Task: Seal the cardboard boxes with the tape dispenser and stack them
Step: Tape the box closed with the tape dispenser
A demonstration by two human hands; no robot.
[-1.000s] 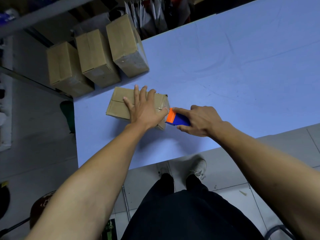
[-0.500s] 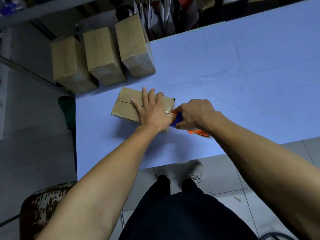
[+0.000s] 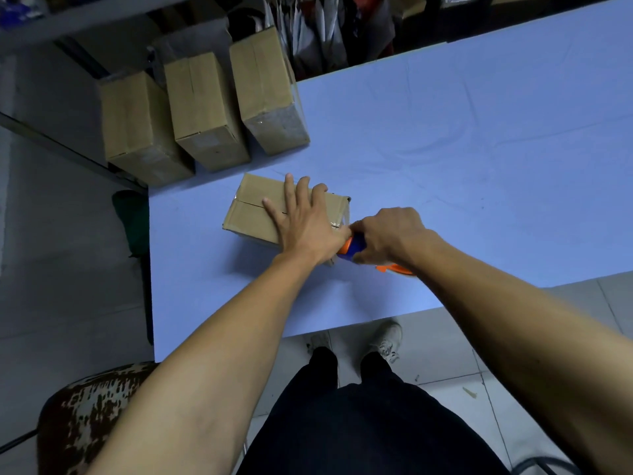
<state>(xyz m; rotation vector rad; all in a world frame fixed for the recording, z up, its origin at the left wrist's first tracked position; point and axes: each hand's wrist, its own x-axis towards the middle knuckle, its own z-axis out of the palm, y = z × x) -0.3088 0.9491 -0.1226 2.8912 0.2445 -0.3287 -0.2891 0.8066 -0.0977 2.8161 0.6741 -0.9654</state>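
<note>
A small cardboard box (image 3: 255,209) lies on the blue table (image 3: 479,149) near its left end, top flaps closed along a middle seam. My left hand (image 3: 303,222) presses flat on the box top with straight, spread fingers. My right hand (image 3: 388,233) grips the blue and orange tape dispenser (image 3: 352,247) against the box's right end, where clear tape glints at the corner. Most of the dispenser is hidden under my right hand.
Three sealed cardboard boxes (image 3: 205,111) stand side by side at the table's far left corner, partly past its edge. Shelving and hanging bags fill the back. A patterned stool (image 3: 89,416) sits at lower left beside my legs.
My right hand has rolled over the dispenser and pressed it down against the box's right end; its orange part now shows below my wrist. My left hand stays flat on the box.
</note>
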